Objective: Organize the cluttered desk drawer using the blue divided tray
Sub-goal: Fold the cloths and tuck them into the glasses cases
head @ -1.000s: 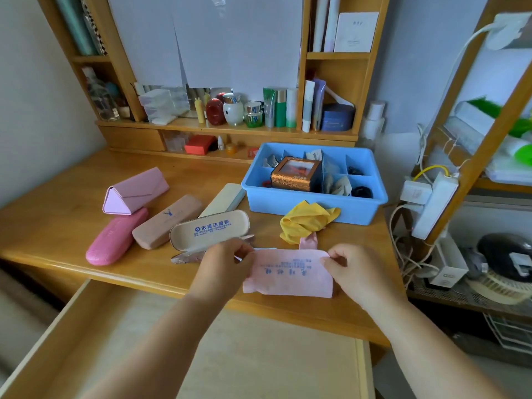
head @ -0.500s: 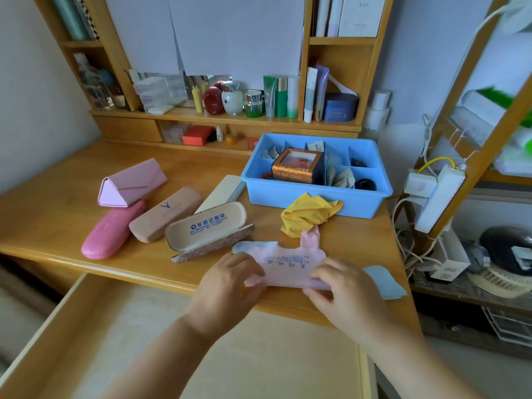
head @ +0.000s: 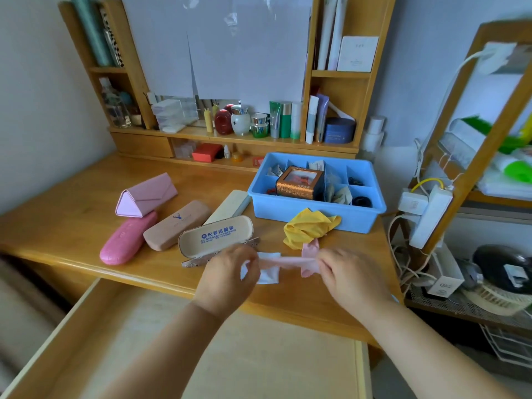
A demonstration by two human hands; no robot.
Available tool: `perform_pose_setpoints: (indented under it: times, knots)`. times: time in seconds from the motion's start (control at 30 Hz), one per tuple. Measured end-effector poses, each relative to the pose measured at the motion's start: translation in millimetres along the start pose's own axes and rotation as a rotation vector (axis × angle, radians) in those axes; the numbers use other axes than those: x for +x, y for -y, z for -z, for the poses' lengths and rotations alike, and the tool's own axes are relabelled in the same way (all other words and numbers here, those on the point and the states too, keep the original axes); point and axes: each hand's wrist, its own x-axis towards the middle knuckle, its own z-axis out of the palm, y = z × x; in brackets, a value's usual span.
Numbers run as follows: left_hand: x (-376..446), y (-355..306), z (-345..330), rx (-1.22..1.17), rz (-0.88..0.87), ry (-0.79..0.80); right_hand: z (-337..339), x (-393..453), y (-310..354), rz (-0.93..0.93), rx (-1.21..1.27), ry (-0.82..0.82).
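Near the desk's front edge, the left hand (head: 230, 272) and right hand (head: 342, 269) pinch the pink cloth (head: 290, 259) taut at its ends; the limp fabric could slip and unfold before reaching the blue divided tray (head: 313, 208) at the right edge.

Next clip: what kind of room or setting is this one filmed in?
Most likely a home bedroom or study corner. A wooden desk carries a hutch shelf lined with cosmetic jars and tubes, several glasses cases lie on the desktop, and a power strip hangs on a side rack.
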Motion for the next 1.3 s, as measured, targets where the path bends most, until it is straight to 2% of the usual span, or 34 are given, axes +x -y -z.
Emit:
perform_pose_setpoints:
  times: [0.1, 0.2, 0.3, 0.37, 0.47, 0.57, 0.73, 0.87, 1.0, 1.03, 1.1, 1.17, 1.23, 1.3]
  knots:
    - [14, -9, 19, -0.355, 0.251, -0.058, 23, 14, -1, -0.169, 0.392, 0.023]
    - [20, -13, 34, -0.673, 0.454, -0.001, 34, 22, -1, -0.407, 0.804, 0.150]
    - [16, -12, 34, -0.618, 0.545, -0.005, 30, 21, 5, -0.620, 0.939, 0.294]
    - [10, -16, 30, -0.441, 0.519, -0.067, 23, 16, 13, -0.691, 0.914, 0.316]
    - [-4, -36, 21, -0.238, 0.329, -0.160, 17, 13, 32, -0.716, 0.886, 0.268]
    - [-16, -60, 11, -0.245, 0.175, -0.178, 14, 10, 50, -0.726, 0.976, 0.262]
    - [-29, -71, 4, -0.313, 0.096, -0.159, 13, 8, 61, -0.825, 1.229, 0.213]
    - [-36, -75, 10, -0.266, -0.020, -0.084, 21, 5, 64, -0.715, 1.351, 0.312]
    - [-42, -61, 19, -0.403, 0.106, -0.149, 22, -1, 55, -0.622, 1.080, 0.348]
    - [-44, -56, 21, -0.464, 0.182, -0.086, 22, -4, 52, -0.566, 1.042, 0.368]
    - [-45, -48, 24, -0.677, 0.358, 0.200, 23, -11, 50, -0.470, 1.036, 0.423]
    - [-49, -42, 24, -0.856, 0.421, 0.424, 24, -17, 49, -0.389, 1.068, 0.493]
    - [-55, -40, 23, -0.945, 0.457, 0.482, 25, -22, 49, -0.345, 1.071, 0.573]
    - [-60, -35, 20, -1.057, 0.548, 0.465, 24, -25, 48, -0.342, 1.065, 0.625]
